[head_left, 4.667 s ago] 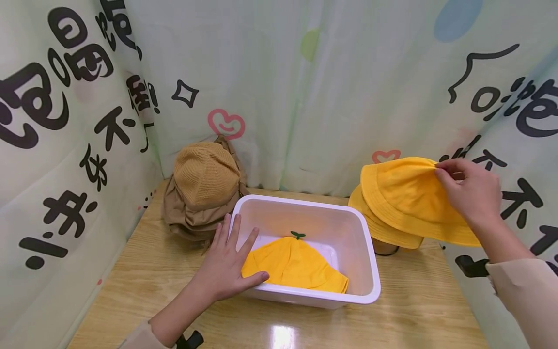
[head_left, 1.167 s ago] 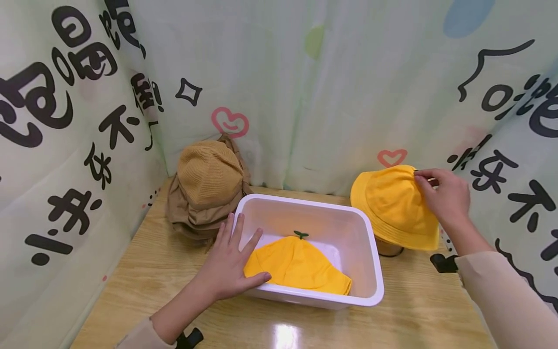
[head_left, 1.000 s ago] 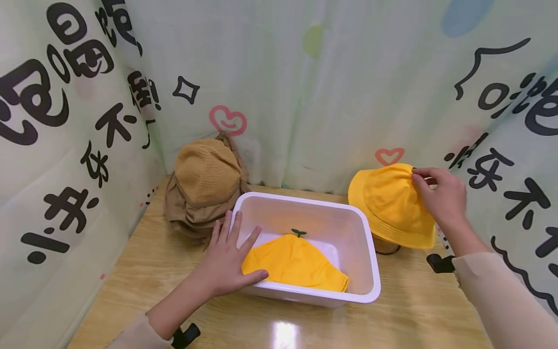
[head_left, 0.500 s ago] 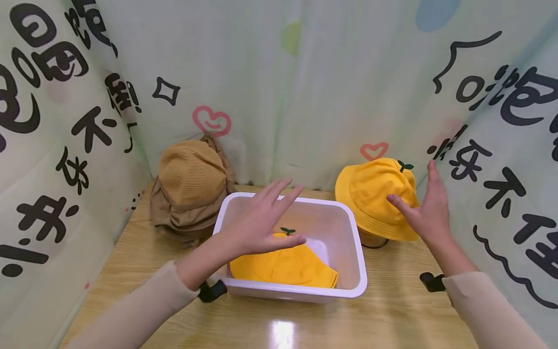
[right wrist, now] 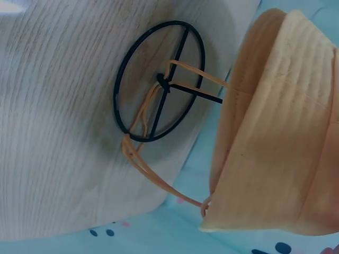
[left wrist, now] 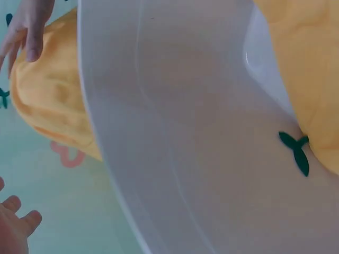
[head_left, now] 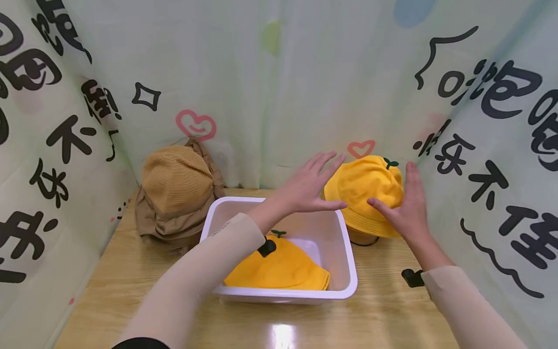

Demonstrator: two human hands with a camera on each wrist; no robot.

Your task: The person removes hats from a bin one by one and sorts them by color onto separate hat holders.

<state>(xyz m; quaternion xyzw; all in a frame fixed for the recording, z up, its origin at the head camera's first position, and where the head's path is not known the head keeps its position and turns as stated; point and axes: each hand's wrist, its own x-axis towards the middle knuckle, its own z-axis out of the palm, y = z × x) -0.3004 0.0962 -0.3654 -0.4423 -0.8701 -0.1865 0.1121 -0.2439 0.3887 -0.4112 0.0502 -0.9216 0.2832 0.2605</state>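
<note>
Pale curtains [head_left: 305,87] with black lettering on three sides of the wooden bench [head_left: 383,310]. At centre, as landmark, white tub [head_left: 350,261]; inside, a yellow hat [head_left: 287,266]. Left of the tub and slightly behind, brown hat [head_left: 174,179] with knit crown. Right of the tub, toward the rear: second yellow hat [head_left: 362,194], crown up, on a black wire stand [right wrist: 165,84]; orange cords [right wrist: 153,174] slung between brim and base ring.

Left hand [head_left: 311,186]: stretched across the tub toward the second hat, fingers straight and spread, holding nothing. Right hand [head_left: 410,208]: on the side of that hat away from the tub, fingers and thumb wide, no grip; contact with the cloth, cannot tell.

Possible trouble: during any lift, cords catching on the ring, dragging or tipping the stand. Brim seemingly doubled; if two nested hats, a shallow grip probably taking only the outer. Left sleeve [head_left: 205,271] above the tub: on hasty withdrawal, likely bump against the rim.
</note>
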